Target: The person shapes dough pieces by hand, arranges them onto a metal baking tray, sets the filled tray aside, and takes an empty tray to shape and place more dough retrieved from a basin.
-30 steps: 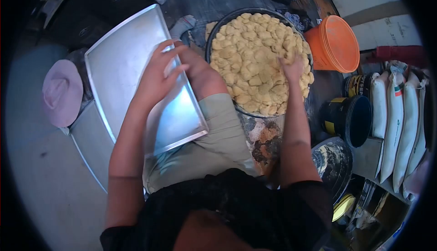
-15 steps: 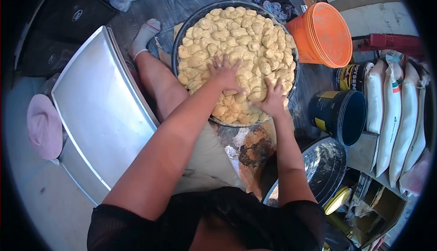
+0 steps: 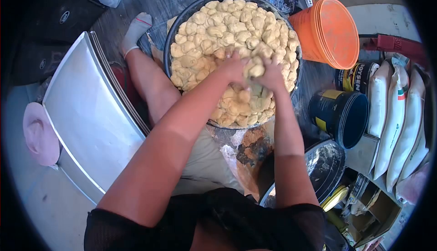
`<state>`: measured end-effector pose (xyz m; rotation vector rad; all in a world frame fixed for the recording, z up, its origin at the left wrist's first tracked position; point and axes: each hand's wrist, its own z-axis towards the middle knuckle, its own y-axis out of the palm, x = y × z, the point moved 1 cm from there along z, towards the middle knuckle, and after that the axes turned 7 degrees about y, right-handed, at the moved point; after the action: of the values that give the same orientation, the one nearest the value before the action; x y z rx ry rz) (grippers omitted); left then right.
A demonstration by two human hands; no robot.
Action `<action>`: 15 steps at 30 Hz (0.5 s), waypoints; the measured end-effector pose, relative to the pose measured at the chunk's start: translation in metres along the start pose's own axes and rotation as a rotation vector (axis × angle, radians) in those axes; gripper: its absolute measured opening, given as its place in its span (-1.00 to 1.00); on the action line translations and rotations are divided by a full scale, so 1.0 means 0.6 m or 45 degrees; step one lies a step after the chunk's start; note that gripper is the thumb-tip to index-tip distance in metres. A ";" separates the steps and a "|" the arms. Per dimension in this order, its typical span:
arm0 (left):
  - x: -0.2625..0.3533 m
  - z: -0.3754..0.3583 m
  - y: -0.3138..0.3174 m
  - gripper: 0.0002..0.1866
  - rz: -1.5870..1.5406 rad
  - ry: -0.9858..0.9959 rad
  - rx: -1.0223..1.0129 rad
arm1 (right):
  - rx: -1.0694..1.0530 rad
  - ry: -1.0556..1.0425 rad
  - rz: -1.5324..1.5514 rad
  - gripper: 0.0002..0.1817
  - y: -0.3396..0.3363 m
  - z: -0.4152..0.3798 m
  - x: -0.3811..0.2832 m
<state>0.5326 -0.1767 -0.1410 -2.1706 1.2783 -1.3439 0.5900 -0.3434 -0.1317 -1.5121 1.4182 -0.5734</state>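
A wide round dark basin [image 3: 170,37] is heaped with yellowish dough lumps [image 3: 227,25]. My left hand [image 3: 233,70] is over the middle of the heap, its fingers against the lumps. Just to its right, my right hand [image 3: 271,74] reaches into the heap too. Dough lumps [image 3: 256,70] lie between the two hands, blurred by motion. Both hands are smeared, and their fingertips are partly hidden among the lumps, so whether either grips any dough is unclear.
Right of the basin stand an orange bucket [image 3: 334,32], a dark bucket [image 3: 339,116] and white sacks [image 3: 396,114]. Another dark basin [image 3: 325,164] is below them. Metal trays [image 3: 95,114] lie at the left, near my outstretched leg [image 3: 150,76].
My hands have come closer together, the left shifting right and the right moving up. Some dough lumps between them have been raised or displaced. The whole view has shifted slightly.
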 end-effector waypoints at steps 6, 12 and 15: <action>-0.027 -0.054 0.023 0.44 0.178 0.169 -0.020 | 0.078 -0.117 -0.311 0.09 0.070 -0.123 -0.044; -0.020 -0.012 0.000 0.27 0.158 0.064 0.098 | 0.049 -0.023 -0.045 0.08 0.030 0.002 -0.015; -0.018 -0.032 0.023 0.09 0.162 0.130 0.146 | 0.124 -0.103 -0.010 0.07 0.058 -0.043 -0.023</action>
<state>0.5075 -0.1721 -0.1458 -1.9332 1.3172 -1.4545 0.5478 -0.3343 -0.1467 -1.4484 1.3052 -0.5719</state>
